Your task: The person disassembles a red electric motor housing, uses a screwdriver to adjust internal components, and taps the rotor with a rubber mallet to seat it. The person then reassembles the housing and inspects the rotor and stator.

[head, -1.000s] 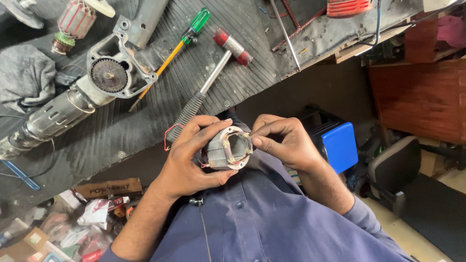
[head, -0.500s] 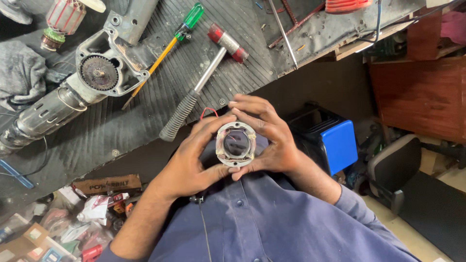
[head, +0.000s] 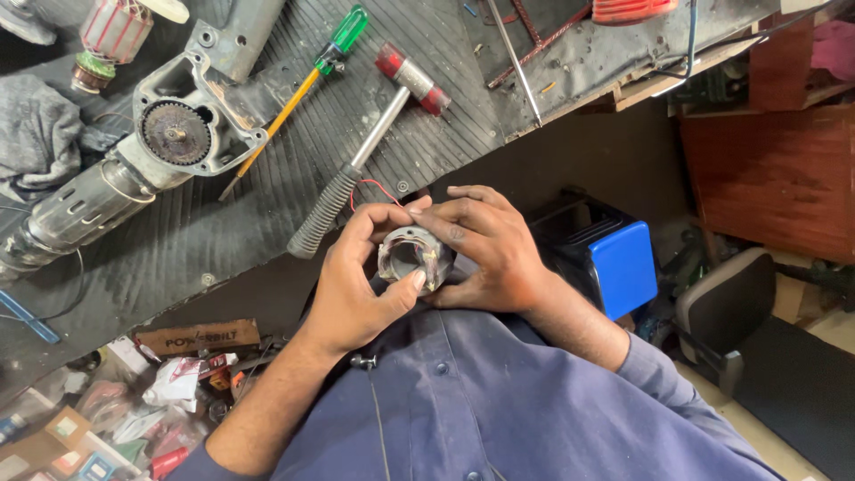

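1. The motor stator (head: 412,256) sat between the left hand (head: 356,289) and the right hand (head: 485,249), just off the near edge of the ribbed mat (head: 267,205).
2. On the mat, the hammer (head: 370,147) lay just beyond the hands.
3. The screwdriver (head: 294,93) lay left of the hammer, its tip beside the tool housing (head: 178,134).
4. The armature (head: 107,40) lay beyond the housing.
5. The box (head: 614,263) stood right of the hands, below the bench.

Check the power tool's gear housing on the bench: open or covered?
Open. The gear housing has no cover on; its round toothed gear lies exposed, facing up on the ribbed mat.
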Tool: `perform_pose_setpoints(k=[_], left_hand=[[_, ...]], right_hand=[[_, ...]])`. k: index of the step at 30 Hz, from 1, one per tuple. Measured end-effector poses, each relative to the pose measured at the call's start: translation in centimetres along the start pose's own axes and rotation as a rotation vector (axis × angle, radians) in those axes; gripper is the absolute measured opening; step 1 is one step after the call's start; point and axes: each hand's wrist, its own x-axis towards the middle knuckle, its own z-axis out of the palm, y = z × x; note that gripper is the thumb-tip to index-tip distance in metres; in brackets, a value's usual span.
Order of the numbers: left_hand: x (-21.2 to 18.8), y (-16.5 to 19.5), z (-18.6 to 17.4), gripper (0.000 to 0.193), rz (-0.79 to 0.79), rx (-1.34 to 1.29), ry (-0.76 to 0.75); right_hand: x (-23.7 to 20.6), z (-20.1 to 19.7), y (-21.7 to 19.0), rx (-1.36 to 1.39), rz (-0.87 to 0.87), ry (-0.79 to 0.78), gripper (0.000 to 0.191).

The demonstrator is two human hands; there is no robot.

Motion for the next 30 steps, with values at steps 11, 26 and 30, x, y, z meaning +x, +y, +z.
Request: perform_pose_setpoints(k=[11,26,30], left_hand=[[0.2,-1.0,-0.5,0.05,-0.063,-0.141,-0.046],[0.7,0.4,-2.2,0.062,-0.13,-0.442,-0.251],[0.5,-0.2,-1.8,0.058,-0.078,-0.43,-0.24]], right_hand=[[0.7,-0.6,-0.4,-0.056,-0.013,-0.047,0.074],[-1.8,-0.5,1.4,0.261,-0.024,0.116,0.081],[-1.9,-0.2,1.4,0.245,-0.012,0.109,0.079]])
